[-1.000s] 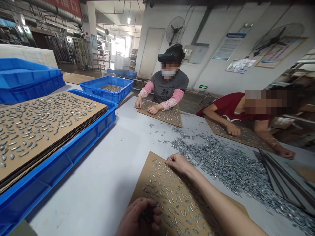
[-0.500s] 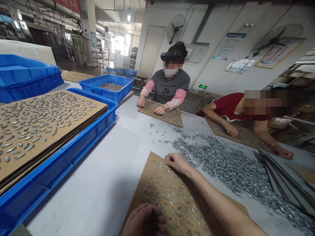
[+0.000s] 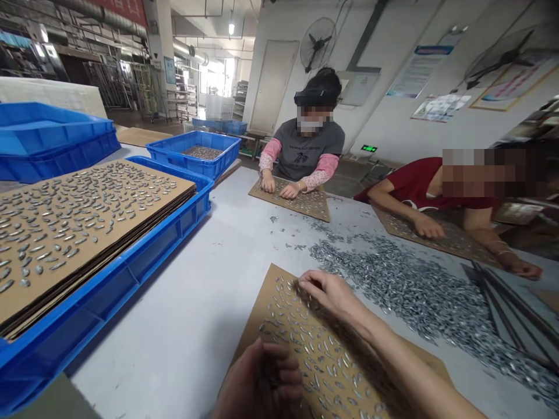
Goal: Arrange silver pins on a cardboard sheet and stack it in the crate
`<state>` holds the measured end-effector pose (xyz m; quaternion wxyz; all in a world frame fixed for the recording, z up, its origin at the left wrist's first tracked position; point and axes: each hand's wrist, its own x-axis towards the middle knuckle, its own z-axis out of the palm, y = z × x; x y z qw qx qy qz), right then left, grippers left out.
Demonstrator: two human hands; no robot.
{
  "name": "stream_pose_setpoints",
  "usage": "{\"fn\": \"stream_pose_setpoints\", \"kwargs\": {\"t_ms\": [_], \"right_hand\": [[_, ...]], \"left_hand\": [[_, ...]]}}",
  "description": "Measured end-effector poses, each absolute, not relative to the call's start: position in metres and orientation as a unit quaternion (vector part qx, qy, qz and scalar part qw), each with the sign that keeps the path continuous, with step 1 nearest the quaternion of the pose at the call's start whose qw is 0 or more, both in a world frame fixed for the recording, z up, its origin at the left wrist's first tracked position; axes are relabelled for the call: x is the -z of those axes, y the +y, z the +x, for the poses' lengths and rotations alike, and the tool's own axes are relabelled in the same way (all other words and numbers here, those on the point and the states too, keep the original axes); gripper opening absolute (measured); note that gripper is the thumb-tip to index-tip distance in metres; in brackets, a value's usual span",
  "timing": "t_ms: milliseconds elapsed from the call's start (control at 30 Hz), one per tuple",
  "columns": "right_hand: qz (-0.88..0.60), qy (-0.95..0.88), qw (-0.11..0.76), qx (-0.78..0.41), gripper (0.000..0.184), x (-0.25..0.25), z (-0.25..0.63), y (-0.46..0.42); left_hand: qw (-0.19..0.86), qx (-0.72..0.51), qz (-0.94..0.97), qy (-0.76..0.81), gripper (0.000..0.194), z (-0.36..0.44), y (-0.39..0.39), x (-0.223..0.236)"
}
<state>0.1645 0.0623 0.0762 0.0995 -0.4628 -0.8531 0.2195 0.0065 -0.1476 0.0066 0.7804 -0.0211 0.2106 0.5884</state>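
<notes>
A brown cardboard sheet (image 3: 262, 308) lies on the table before me, dotted with small silvery, elongated metal pieces (image 3: 321, 347) set apart from each other. My right hand (image 3: 327, 291) is over its far edge, thumb and forefinger pinched together close to the surface. Whatever is between those fingertips is too small to make out. Low over the near left part of the sheet, my left hand (image 3: 262, 381) is cupped with curled fingers. Small dark grey pieces seem to lie in its shaded palm. To the right spreads a loose heap of the same metal pieces (image 3: 393, 285).
At left a blue tray (image 3: 174, 233) carries stacked cardboard sheets (image 3: 131, 198) covered in pieces. Another blue tray (image 3: 218, 154) stands behind. Two co-workers bend over their own sheets (image 3: 314, 203) across the table (image 3: 183, 314). Dark flat strips (image 3: 506, 308) lie at right.
My left hand has opened slightly, its fingers less tightly curled. My right hand remains at the sheet's far edge, still pinched. The whole view has shifted a little.
</notes>
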Motion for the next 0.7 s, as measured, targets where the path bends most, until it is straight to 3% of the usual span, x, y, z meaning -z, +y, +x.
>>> {"fn": "stream_pose_setpoints", "kwargs": {"t_ms": [133,233,367,567,700], "right_hand": [[-0.312,-0.901,0.117,-0.279,0.034,-0.093,0.155,-0.019],[-0.228,-0.939,0.111,-0.232,0.026,-0.088,0.151,-0.063],[-0.210,-0.957,0.143,-0.141,0.017,-0.070,0.153,-0.081],[-0.199,-0.963,0.144,-0.107,0.011,-0.058,0.160,-0.081],[-0.204,-0.957,0.200,-0.051,0.018,-0.048,0.162,-0.083]], "left_hand": [[0.780,-0.602,-0.017,0.171,0.054,0.004,-0.152,-0.022],[0.787,-0.600,0.022,0.142,0.052,0.003,-0.154,-0.031],[0.797,-0.586,0.051,0.135,0.054,0.003,-0.154,-0.037],[0.812,-0.570,0.062,0.112,0.056,0.006,-0.155,-0.029],[0.818,-0.560,0.039,0.123,0.054,0.008,-0.155,-0.026]]}}
